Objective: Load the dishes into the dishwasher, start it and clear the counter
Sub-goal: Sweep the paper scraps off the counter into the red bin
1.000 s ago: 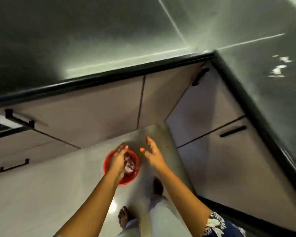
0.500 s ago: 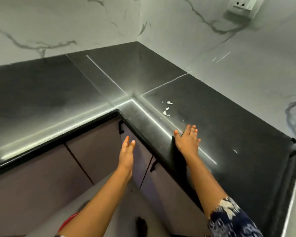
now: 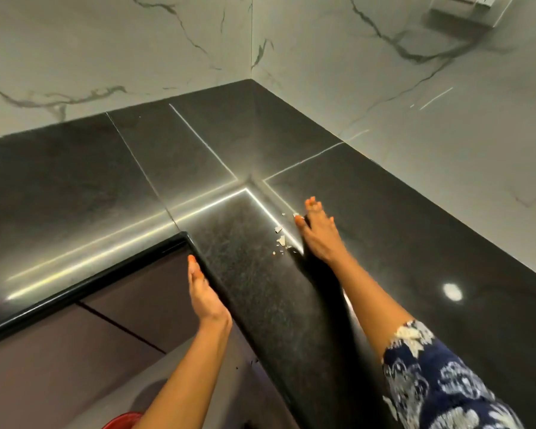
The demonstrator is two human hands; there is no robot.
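Black tabletop in marble-walled corner: white scraps lie near its inner edge, right hand just beside them with fingers straight, left hand at the front edge, open and empty.

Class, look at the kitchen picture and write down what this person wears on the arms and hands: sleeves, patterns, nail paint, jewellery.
The right arm has a sleeve, navy blue with a white floral print, that leaves the forearm bare. The left arm is bare as far as the frame shows. The left hand and right hand have nails painted orange. No ring, bracelet or watch shows.
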